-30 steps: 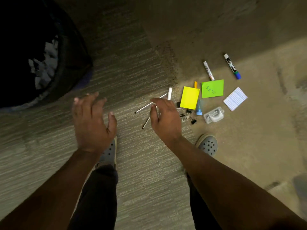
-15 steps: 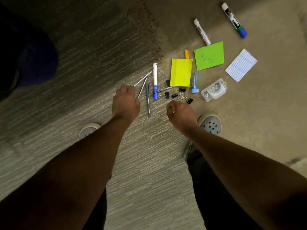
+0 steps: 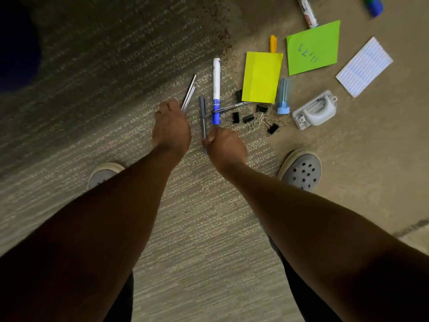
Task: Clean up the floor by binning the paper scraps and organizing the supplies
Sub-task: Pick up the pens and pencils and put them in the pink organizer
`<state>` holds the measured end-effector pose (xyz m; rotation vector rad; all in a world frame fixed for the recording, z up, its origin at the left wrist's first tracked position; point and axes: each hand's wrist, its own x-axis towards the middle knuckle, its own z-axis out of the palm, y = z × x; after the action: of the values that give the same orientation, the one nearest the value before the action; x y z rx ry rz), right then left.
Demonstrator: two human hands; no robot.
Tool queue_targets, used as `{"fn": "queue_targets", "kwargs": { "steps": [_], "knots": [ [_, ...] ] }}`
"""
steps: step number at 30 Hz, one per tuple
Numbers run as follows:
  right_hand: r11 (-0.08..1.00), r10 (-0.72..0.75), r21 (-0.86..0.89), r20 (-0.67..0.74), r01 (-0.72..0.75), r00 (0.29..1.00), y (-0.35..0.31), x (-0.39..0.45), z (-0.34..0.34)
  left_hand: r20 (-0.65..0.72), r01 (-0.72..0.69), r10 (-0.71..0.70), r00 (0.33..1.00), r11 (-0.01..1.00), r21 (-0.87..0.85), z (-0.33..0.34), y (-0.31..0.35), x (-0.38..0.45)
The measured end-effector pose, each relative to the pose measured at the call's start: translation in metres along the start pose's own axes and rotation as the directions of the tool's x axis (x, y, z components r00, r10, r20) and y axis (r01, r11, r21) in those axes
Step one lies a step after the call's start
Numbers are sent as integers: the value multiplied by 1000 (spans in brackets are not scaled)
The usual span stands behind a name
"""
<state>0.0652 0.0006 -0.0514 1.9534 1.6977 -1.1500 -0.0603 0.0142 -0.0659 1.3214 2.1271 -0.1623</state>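
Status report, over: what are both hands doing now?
Left hand closed on thin silver pens. Right hand pinching dark grey pen. Black binder clips scattered beside.

Left hand [image 3: 171, 129]: I've brought it forward from open and hovering to closed on the thin silver pens [image 3: 189, 93], now gathered side by side instead of splayed.
Right hand [image 3: 224, 147]: I moved it left off the binder clips [image 3: 249, 119]; its fingers now pinch the low end of the dark grey pen [image 3: 203, 117].
Bin: gone from my view as the head tipped toward the supplies.
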Motion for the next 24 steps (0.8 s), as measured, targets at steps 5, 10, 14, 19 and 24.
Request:
{"fn": "queue_targets", "kwargs": {
  "steps": [5, 10, 14, 19, 24],
  "knots": [
    [995, 47, -83, -13, -48, 999, -7, 1, 11, 1, 56, -56, 998, 987, -150, -4, -4, -6],
    [994, -7, 105, 23, 4, 1000, -10, -4, 10, 161, 220, -166, 973, 876, -429, -7, -6, -8],
    [968, -173, 199, 89, 152, 981, -10, -22, 3, 379, 434, -212, 901, 481, -762, -6, -7, -13],
    [964, -262, 82, 151, 252, 953, 1, -26, -11, 415, 433, -144, 899, 443, -785, -10, -11, -22],
    [953, -298, -44, 21, 299, 954, 10, -3, -29, 390, 439, -202, 898, 455, -775, -17, -9, -12]
  ]
}}
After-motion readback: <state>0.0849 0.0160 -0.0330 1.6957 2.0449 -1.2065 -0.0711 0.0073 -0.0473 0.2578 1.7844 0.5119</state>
